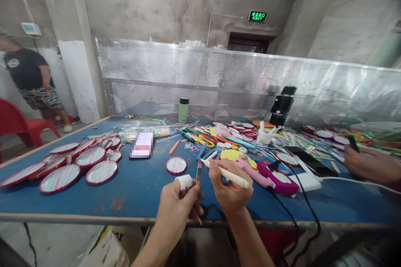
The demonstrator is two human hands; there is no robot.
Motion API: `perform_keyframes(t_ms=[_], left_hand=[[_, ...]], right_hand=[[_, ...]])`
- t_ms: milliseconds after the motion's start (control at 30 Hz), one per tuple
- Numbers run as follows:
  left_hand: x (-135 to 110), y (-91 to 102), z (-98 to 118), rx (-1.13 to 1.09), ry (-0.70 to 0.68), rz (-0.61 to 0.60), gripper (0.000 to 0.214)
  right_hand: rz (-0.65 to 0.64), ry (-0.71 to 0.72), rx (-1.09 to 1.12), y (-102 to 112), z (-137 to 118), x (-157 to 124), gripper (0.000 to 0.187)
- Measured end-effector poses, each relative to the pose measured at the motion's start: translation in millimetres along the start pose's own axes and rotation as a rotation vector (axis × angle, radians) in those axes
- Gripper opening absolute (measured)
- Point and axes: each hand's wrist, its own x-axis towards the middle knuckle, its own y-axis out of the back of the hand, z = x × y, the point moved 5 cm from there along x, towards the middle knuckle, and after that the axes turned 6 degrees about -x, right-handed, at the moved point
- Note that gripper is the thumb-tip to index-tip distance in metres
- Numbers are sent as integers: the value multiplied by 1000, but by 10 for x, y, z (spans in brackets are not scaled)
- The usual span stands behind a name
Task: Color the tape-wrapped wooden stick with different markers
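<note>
My left hand is closed round a thin flat stick that stands roughly upright above the table's front edge. Something white sits at a finger of that hand; whether it is a wrap or a cap I cannot tell. In my right hand is a cream marker pen, gripped like a pencil, its tip at or very near the stick's upper part. Just beyond both hands a round white disc with a red rim lies flat on the blue table.
Several red-rimmed discs are heaped at left, near a phone. A pink tool and a purple device with cables lie right. Behind stand a green bottle and black flask. Another person's hand is at far right.
</note>
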Motion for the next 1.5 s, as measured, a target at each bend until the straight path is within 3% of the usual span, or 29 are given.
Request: perform_keyframes(t_ms=[1500], left_hand=[[1,0,4,-2,5,13,25]], right_hand=[[29,-3,29,18,-2,-13,12]])
